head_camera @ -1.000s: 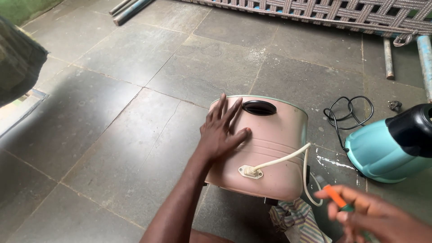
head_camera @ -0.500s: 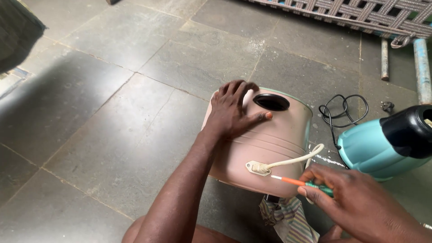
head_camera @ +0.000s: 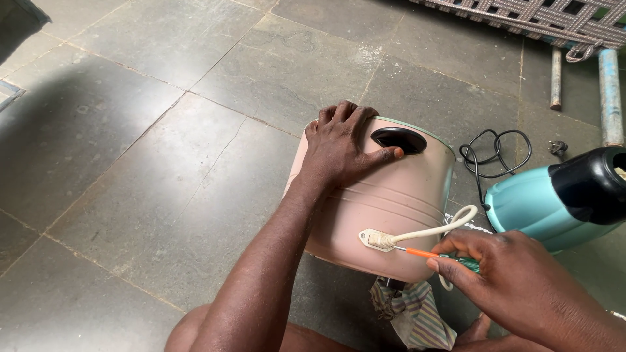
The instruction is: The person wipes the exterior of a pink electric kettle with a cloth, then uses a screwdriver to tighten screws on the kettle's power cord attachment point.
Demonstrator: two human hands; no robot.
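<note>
A pink bucket-shaped appliance body [head_camera: 391, 202] stands upside down on the floor, with a black round foot [head_camera: 398, 139] on top. My left hand [head_camera: 342, 143] presses flat on its top left, thumb beside the black foot. My right hand [head_camera: 515, 280] grips a screwdriver [head_camera: 433, 255] with an orange shaft and green handle. Its tip touches the cream cord clamp [head_camera: 376, 240] on the body's side, where a cream cable [head_camera: 433, 228] comes out.
A teal and black appliance part [head_camera: 561, 199] lies to the right. A black cord [head_camera: 492, 153] with a plug lies behind it. A striped cloth [head_camera: 414, 313] sits under the pink body. Metal pipes [head_camera: 610, 88] and a woven cot frame [head_camera: 521, 16] are at the back.
My left hand slid from the body's side up onto its top. My right hand brought the screwdriver up and left until its tip met the cord clamp.
</note>
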